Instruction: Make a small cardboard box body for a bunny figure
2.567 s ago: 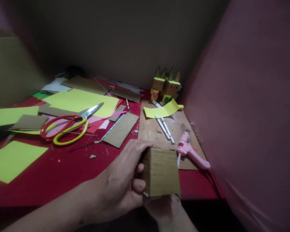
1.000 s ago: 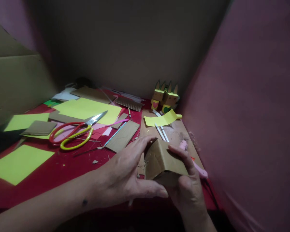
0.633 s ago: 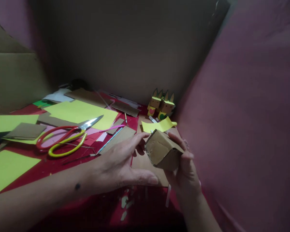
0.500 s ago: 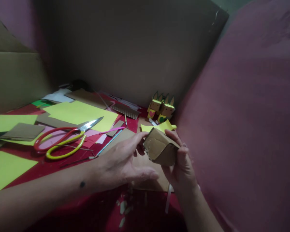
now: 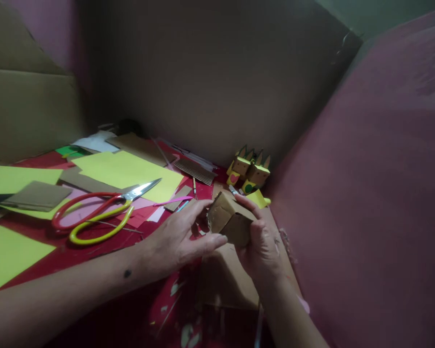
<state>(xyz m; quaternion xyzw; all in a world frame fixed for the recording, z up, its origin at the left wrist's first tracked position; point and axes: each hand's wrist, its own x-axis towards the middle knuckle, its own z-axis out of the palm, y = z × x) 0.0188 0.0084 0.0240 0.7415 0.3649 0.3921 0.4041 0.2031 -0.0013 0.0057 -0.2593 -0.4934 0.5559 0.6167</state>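
Observation:
A small brown cardboard box [image 5: 229, 220] is held tilted in the middle of the head view. My right hand [image 5: 259, 244] grips it from the right, thumb on the near side and a finger along the top. My left hand [image 5: 183, 234] closes on its left side, thumb at the lower front edge and fingertips at the far upper corner, partly hidden. Under both hands lies a cardboard sheet [image 5: 226, 278]. A folded yellow paper piece [image 5: 258, 198] is just beyond my right hand.
Scissors with red and yellow handles [image 5: 105, 237] lie left of my hands. Yellow paper sheets [image 5: 130, 169] and cardboard scraps [image 5: 41, 195] cover the red surface [image 5: 145, 285]. Two small cardboard figures [image 5: 248, 169] stand at the back. A pink wall [image 5: 366, 193] rises on the right.
The box has moved slightly left and turned in my right hand. My left thumb has come up from below onto its front edge. The camera view has shifted a little.

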